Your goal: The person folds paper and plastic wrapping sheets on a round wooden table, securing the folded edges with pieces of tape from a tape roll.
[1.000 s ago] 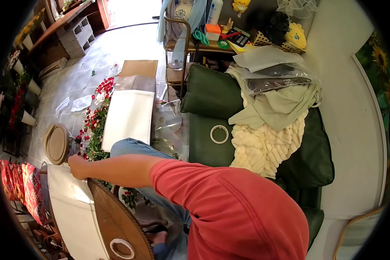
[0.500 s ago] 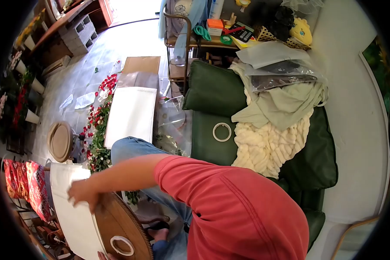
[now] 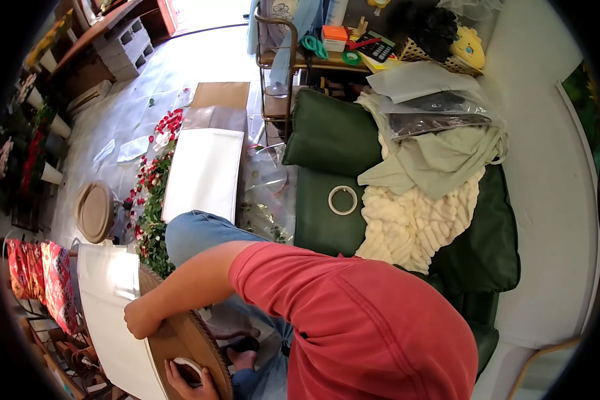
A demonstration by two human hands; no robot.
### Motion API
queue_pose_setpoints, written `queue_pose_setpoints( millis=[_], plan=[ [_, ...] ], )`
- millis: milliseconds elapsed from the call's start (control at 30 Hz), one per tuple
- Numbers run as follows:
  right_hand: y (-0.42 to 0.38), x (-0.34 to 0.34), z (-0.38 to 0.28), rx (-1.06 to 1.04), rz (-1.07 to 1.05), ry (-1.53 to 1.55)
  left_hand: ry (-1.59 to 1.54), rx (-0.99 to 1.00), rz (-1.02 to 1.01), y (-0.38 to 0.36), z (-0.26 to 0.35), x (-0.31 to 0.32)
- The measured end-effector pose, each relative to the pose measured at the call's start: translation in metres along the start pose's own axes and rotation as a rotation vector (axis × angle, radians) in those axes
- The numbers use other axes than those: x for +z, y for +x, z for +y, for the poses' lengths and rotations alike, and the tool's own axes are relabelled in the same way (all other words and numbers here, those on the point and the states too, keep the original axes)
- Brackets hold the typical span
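My right hand (image 3: 143, 319) is closed in a fist at the edge of a long white sheet (image 3: 107, 313); anything inside it is hidden. The sheet lies along the left part of a brown wooden table (image 3: 180, 333) with a carved rim. Near the bottom of the view, my left hand (image 3: 192, 388) has its fingers curled round a roll of white tape (image 3: 187, 363) on the wood. Part of this hand is cut off by the frame's lower edge.
A second tape roll (image 3: 343, 200) lies on the green sofa (image 3: 317, 230), beside a cream blanket (image 3: 417, 223). Another white sheet (image 3: 203, 170) is above my knee, next to red flowers (image 3: 169, 123). A round stool (image 3: 95, 212) stands on the floor.
My right hand has moved down and slightly right along the sheet's edge and is now closed. My left hand has moved from the sheet's lower edge onto the tape roll.
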State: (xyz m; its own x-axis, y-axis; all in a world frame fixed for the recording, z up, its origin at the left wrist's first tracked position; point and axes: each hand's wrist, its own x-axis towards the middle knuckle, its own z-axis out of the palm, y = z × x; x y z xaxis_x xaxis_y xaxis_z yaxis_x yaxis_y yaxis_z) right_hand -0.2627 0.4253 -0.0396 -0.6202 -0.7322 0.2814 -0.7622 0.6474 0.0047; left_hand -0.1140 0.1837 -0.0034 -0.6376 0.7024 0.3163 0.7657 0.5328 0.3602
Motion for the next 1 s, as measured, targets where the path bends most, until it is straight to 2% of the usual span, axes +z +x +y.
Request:
queue_pose_setpoints(
  millis=[67,100,133,167,233,300,367,400,500,567,600,667,733,800,1000],
  plan=[
    [-0.001,0.003,0.002,-0.018,0.062,-0.033,0.032,-0.041,0.022,-0.008,-0.007,0.002],
    [-0.001,0.007,0.002,-0.034,0.067,-0.041,0.012,0.014,0.087,-0.021,-0.031,0.014],
    [0.001,0.023,0.003,-0.05,0.132,-0.042,-0.043,-0.05,0.096,-0.027,-0.025,0.015],
    [0.004,0.028,-0.002,-0.006,0.06,0.041,-0.063,-0.11,0.116,-0.026,-0.01,0.012],
    [-0.002,0.031,-0.011,-0.035,0.07,0.053,-0.035,-0.163,0.171,-0.028,0.007,0.005],
    [-0.019,-0.004,-0.021,-0.069,0.025,-0.002,-0.027,-0.143,0.239,-0.026,0.016,-0.003],
    [-0.026,-0.006,-0.014,-0.069,0.085,0.003,-0.08,-0.131,0.316,-0.028,0.009,0.001],
    [-0.03,0.003,-0.002,-0.137,0.225,-0.001,-0.07,-0.113,0.338,-0.029,0.002,0.007],
    [-0.029,-0.004,0.002,-0.209,0.229,-0.006,-0.093,-0.11,0.407,-0.045,-0.001,0.005],
    [-0.026,-0.008,0.0,-0.163,0.144,0.02,-0.097,-0.118,0.442,-0.055,0.001,0.002],
    [-0.024,-0.012,-0.002,-0.185,0.149,0.022,-0.082,-0.13,0.455,-0.057,0.007,-0.002],
    [-0.016,-0.026,-0.011,-0.082,0.167,0.119,-0.116,-0.155,0.447,-0.061,0.006,-0.004],
    [-0.008,-0.011,-0.008,-0.116,0.194,0.092,-0.124,-0.155,0.436,-0.058,0.007,-0.007],
    [-0.002,-0.003,-0.009,-0.106,0.102,0.079,-0.135,-0.153,0.428,-0.053,0.008,-0.008],
    [0.014,0.005,0.003,-0.173,0.113,-0.003,-0.175,-0.093,0.407,-0.043,0.01,-0.007]
  ],
)
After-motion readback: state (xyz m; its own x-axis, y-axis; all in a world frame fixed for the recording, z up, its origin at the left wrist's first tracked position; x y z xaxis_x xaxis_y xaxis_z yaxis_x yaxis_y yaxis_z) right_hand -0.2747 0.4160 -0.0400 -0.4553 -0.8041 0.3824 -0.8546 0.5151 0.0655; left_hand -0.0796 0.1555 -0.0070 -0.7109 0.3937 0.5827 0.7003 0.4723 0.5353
